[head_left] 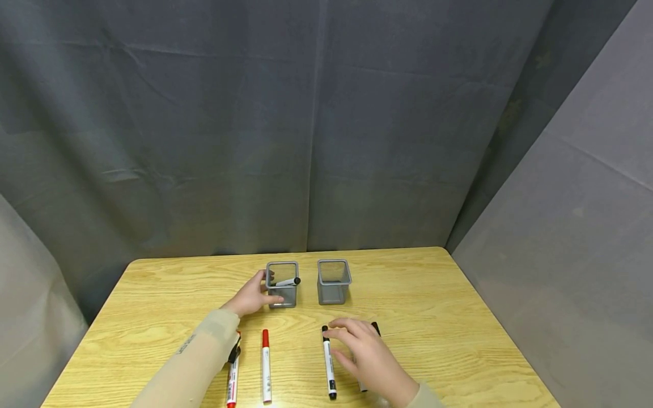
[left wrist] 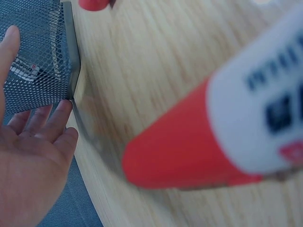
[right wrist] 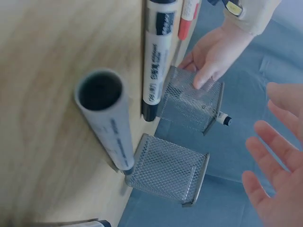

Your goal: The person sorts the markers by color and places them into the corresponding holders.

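Observation:
My left hand (head_left: 250, 296) holds the left grey mesh pen holder (head_left: 275, 297), thumb along the near side and fingers around the left side. Inside that holder leans a black-capped marker (head_left: 287, 282), its end poking over the rim. My right hand (head_left: 364, 356) hovers over the front of the table with nothing in its grasp, fingers spread in the right wrist view. Just left of it lies a black marker (head_left: 329, 360). Another black marker (head_left: 376, 327) is mostly hidden beneath the hand.
A second mesh pen holder (head_left: 333, 294) stands right of the held one. Two red markers lie at the front left: one red marker (head_left: 266, 368) in plain sight, the other red marker (head_left: 232, 382) partly behind the left forearm. Grey curtains (head_left: 306, 141) surround the wooden table (head_left: 433, 317).

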Motion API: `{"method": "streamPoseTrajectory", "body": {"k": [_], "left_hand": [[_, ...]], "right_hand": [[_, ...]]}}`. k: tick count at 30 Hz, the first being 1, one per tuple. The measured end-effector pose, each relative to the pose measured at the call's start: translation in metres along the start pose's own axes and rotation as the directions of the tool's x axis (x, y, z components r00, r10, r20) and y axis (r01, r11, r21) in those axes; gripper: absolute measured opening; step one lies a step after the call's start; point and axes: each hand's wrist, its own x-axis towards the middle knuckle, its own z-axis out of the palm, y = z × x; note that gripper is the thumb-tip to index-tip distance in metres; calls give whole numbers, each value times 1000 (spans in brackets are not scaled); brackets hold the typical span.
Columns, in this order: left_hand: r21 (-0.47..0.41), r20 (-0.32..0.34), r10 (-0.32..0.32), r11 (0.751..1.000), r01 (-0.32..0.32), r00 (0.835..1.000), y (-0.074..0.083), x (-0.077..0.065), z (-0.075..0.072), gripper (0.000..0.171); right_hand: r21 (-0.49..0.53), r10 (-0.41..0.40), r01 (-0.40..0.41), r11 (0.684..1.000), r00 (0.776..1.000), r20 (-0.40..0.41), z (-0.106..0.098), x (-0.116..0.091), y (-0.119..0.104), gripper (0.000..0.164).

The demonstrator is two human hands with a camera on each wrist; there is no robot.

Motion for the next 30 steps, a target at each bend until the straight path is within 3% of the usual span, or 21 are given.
{"method": "streamPoseTrajectory", "body": {"k": [18, 30], "left_hand": [[3, -4, 11, 1000, -11, 1000, -5, 4, 1, 87], [7, -3, 6, 1000, -6, 1000, -5, 3, 0, 87]], "right_hand": [[61, -143, 134, 989, 976, 167, 5, -15, -4, 33], [68, -212, 201, 977, 945, 248, 6, -19, -3, 29]]}}
